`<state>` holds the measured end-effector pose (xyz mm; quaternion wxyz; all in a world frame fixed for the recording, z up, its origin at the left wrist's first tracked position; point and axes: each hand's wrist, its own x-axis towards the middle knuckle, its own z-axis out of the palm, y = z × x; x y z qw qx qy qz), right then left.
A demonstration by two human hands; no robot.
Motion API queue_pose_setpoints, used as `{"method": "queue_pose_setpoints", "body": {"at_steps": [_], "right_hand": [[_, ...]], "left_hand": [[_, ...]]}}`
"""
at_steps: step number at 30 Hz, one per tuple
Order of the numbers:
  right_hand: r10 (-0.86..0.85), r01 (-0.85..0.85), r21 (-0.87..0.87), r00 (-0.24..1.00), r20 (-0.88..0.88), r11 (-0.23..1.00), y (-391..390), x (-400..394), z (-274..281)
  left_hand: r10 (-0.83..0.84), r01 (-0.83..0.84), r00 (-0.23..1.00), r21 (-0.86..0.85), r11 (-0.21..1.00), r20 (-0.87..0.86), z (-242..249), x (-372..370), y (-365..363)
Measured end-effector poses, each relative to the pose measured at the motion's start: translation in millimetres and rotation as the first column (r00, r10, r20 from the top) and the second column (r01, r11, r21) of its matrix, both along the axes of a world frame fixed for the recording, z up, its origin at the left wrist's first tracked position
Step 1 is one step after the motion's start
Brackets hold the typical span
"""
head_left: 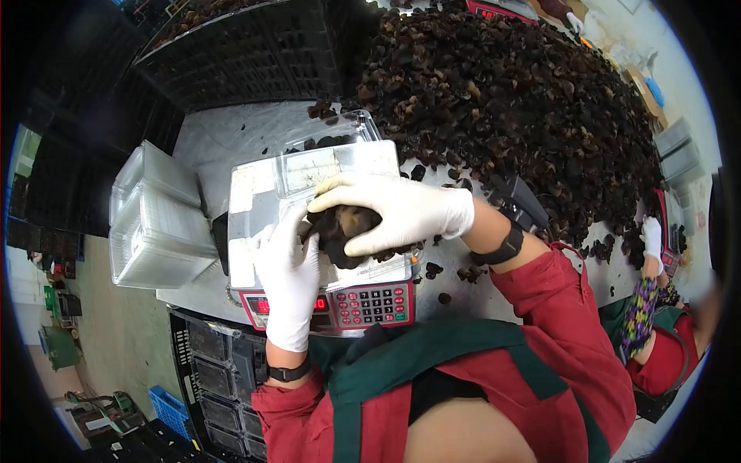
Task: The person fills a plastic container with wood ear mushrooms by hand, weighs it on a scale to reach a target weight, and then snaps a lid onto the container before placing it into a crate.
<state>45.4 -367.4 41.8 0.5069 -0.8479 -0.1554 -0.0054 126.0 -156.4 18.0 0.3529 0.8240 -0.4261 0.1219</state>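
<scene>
Both my hands wear white gloves and close around a clump of dark, ear-shaped pieces [340, 235] above a red digital scale [370, 306]. My left hand [289, 266] presses on the clump's left side. Over its top and right side curve the fingers of my right hand [386, 208]. Beneath them lies the scale's pale platform [251, 189], and my left wrist partly covers the red display. A clear plastic tray [367, 127] with dark pieces by it sits behind the platform.
A large heap of dark pieces [509, 100] covers the table's back right. Stacked clear containers [158, 231] stand at left, a black crate [247, 58] behind. A dark device [521, 201] is right of the scale. A co-worker's gloved hand [652, 235] is at far right, near another scale.
</scene>
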Motion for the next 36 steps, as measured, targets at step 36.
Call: {"method": "queue_pose_setpoints", "body": {"at_steps": [36], "right_hand": [[-0.456, 0.506, 0.391, 0.862, -0.219, 0.769, 18, -107, -6]], "left_hand": [[-0.263, 0.266, 0.948, -0.009, 0.964, -0.177, 42, -41, 9]]}}
